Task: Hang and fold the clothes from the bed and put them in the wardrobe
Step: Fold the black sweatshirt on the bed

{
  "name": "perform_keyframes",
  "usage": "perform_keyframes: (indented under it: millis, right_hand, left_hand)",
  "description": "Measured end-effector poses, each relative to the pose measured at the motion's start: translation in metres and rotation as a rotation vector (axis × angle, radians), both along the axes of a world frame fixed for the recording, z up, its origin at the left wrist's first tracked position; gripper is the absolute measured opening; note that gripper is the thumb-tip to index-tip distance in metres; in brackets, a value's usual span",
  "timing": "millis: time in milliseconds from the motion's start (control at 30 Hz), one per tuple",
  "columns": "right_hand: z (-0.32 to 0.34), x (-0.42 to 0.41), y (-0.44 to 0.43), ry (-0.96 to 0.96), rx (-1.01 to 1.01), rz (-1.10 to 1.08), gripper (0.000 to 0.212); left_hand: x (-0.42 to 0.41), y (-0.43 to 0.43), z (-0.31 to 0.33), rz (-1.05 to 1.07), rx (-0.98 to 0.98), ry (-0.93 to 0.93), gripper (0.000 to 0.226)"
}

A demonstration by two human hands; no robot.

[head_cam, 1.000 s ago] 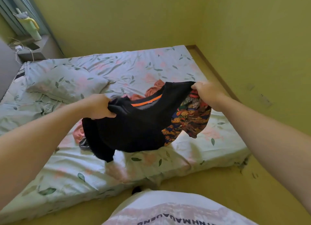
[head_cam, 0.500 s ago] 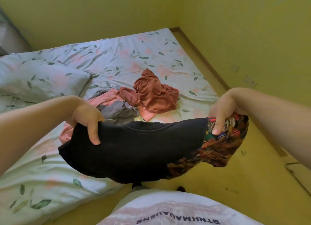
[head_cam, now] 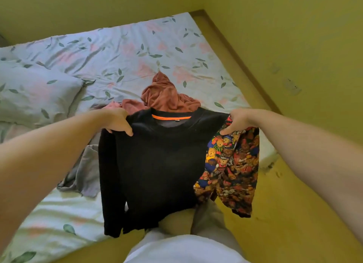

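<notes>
Barely begun. Gripping black top (head_cam: 161, 164) by its shoulders above bed's (head_cam: 137, 46) near edge with left hand (head_cam: 117, 121) and right hand (head_cam: 238, 121), the right apparently also clutching bear-print garment (head_cam: 233, 164). Left to sort, heaped mid-bed: rust garment (head_cam: 165, 95), grey garment (head_cam: 84, 174).

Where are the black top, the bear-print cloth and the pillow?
black top (head_cam: 161, 164), head view, on its chest.
bear-print cloth (head_cam: 233, 164), head view, on its middle.
pillow (head_cam: 33, 93), head view, on its top face.
</notes>
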State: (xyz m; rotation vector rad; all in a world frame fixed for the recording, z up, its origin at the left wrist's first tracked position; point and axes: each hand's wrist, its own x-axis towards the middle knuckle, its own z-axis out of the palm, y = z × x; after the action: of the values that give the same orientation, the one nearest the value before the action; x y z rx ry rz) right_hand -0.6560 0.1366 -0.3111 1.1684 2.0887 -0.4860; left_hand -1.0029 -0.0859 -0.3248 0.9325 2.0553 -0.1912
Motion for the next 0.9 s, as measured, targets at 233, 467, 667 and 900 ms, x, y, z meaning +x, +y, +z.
perform_keyframes:
  millis: [233, 467, 667, 900]
  right_hand:
    - [-0.070, -0.050, 0.117, 0.157, 0.120, 0.034, 0.078]
    - [-0.166, -0.106, 0.185, 0.266, 0.268, -0.077, 0.078]
    - [-0.240, -0.155, 0.218, 0.297, 0.415, -0.109, 0.079]
    - [-0.356, -0.136, 0.142, 0.227, 0.490, 0.242, 0.095]
  left_hand:
    - [-0.027, 0.099, -0.079, 0.132, 0.174, 0.237, 0.054]
    - [-0.051, 0.176, -0.163, 0.238, 0.244, 0.422, 0.015]
    - [-0.090, 0.203, -0.214, 0.193, 0.342, 0.621, 0.023]
    - [-0.032, 0.167, -0.319, -0.279, 0.251, 0.717, 0.098]
